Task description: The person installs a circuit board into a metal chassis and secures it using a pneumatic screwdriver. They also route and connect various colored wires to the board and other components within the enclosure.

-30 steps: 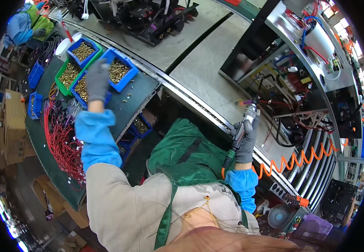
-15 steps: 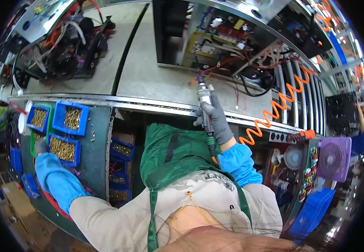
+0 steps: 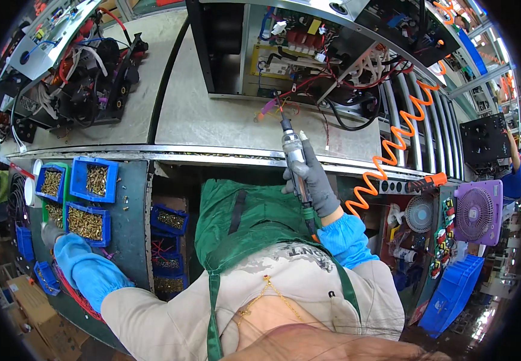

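My right hand point(image 3: 319, 183) wears a grey glove and is wrapped round a pneumatic screwdriver point(image 3: 294, 157). The tool's tip points away from me, over the near rail and toward the open metal case point(image 3: 227, 78) with boards and wires inside. An orange coiled air hose point(image 3: 386, 161) hangs to the right of the tool. On the far left, my gloved left hand point(image 3: 51, 233) is at the near end of a green bin point(image 3: 53, 212) of brass screws, beside a blue bin point(image 3: 86, 224) of screws. Its fingers are too small and partly hidden to read.
More blue screw bins point(image 3: 94, 179) stand on the green side table point(image 3: 129, 228), with loose screws beside them. A wired assembly point(image 3: 92, 84) sits at the far left of the bench. Metal rollers point(image 3: 419, 129), a purple fan point(image 3: 478, 212) and a blue crate point(image 3: 451, 295) are to the right.
My left hand has shifted a little left and nearer to me, toward the green bin's near end. The screwdriver stays in my right hand, its tip slightly lower in view. The whole view has shifted slightly.
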`<action>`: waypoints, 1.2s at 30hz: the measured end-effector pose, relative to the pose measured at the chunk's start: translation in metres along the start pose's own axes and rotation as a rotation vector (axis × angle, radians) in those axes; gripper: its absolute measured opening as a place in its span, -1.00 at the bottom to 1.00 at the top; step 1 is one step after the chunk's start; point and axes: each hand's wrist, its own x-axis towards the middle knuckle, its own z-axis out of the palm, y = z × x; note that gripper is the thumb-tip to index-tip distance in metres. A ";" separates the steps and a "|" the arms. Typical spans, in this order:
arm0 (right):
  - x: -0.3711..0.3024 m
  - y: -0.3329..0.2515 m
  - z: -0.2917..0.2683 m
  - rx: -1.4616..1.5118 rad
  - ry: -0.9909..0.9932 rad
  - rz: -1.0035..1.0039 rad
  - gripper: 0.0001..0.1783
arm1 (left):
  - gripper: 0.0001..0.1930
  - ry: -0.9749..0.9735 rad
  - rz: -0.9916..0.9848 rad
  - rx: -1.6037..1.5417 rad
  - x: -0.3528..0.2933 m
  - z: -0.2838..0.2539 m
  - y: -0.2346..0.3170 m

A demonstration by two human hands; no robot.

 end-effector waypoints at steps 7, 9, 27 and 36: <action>-0.027 -0.009 -0.010 -0.017 0.024 0.078 -0.02 | -0.91 -0.187 1.191 -1.580 -0.177 -0.064 0.148; -0.027 -0.008 -0.007 0.019 0.004 0.076 -0.03 | -0.78 -1.965 0.391 -2.201 -0.249 -0.073 0.202; -0.040 -0.025 -0.009 -0.113 -0.055 0.173 0.10 | -0.64 -1.960 0.576 -1.302 -0.502 -0.098 0.357; -0.037 -0.026 -0.007 -0.231 -0.056 0.148 0.06 | -0.59 -1.649 0.891 -1.161 -0.493 -0.099 0.362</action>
